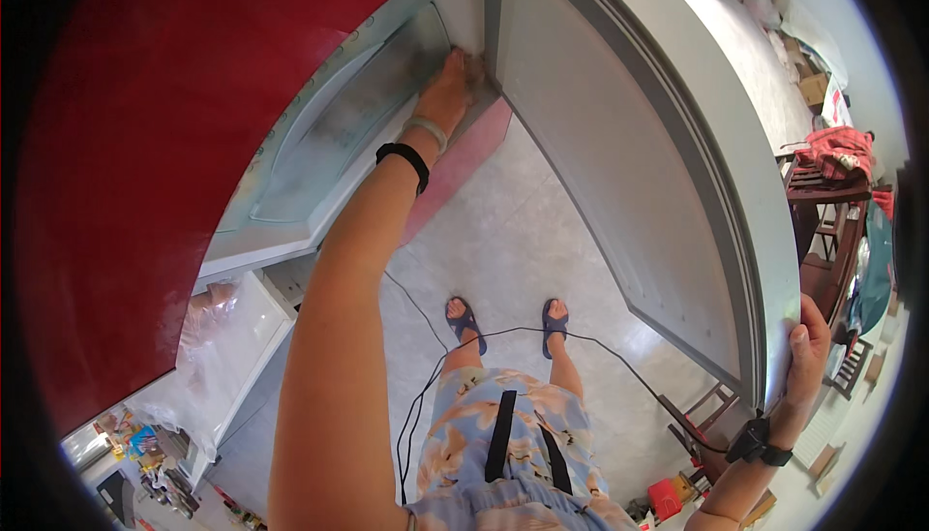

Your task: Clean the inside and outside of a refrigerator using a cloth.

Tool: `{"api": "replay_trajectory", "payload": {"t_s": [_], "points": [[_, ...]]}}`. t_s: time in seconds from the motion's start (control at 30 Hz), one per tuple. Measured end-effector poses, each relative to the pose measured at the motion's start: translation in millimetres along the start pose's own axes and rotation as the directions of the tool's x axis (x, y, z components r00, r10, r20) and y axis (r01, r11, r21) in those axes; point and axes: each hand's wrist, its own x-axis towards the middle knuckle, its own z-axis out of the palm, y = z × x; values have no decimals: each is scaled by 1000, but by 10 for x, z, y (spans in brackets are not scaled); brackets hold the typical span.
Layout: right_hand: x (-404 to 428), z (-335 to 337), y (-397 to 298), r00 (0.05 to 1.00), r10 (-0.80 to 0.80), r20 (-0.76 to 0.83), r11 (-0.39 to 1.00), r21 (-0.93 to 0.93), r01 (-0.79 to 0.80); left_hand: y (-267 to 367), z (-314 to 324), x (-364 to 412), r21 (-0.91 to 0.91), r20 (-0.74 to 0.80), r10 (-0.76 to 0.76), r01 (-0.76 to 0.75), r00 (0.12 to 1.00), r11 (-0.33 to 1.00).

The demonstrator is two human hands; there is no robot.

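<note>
A red refrigerator [160,132] stands before me on the left, its compartment exposed. My right hand [805,353] grips the outer edge of the refrigerator door [617,139], which is swung out to the right with its grey gasket [697,161] showing. My left hand [444,95] reaches into the compartment, near the inner corner on the hinge side. A blurred brownish patch lies against its fingers, so I cannot tell whether it holds anything. Beside that hand is a translucent drawer front [348,124], frosted or cloudy.
A black cable [519,328] runs across the grey floor [501,219] past my sandaled feet. At left is a white surface with clear plastic wrap [210,342]. Dark wooden chairs [827,186] stand at right, one bearing red plaid cloth [838,153].
</note>
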Motion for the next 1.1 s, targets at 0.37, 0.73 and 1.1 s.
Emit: {"api": "replay_trajectory", "payload": {"t_s": [0.37,0.73,1.1], "points": [[135,-50,-33,1000,-12,0,999,-50,12,-324,-354,-87,-872,344,-463,460,817,164],[714,-441,105,990,-136,31,988,-74,138,-959,-1242,408,-974,42,-981,-210,191,-83],[655,-484,131,993,-115,34,982,-149,119,-610,-711,535,-997,-46,-844,-74,535,8]]}}
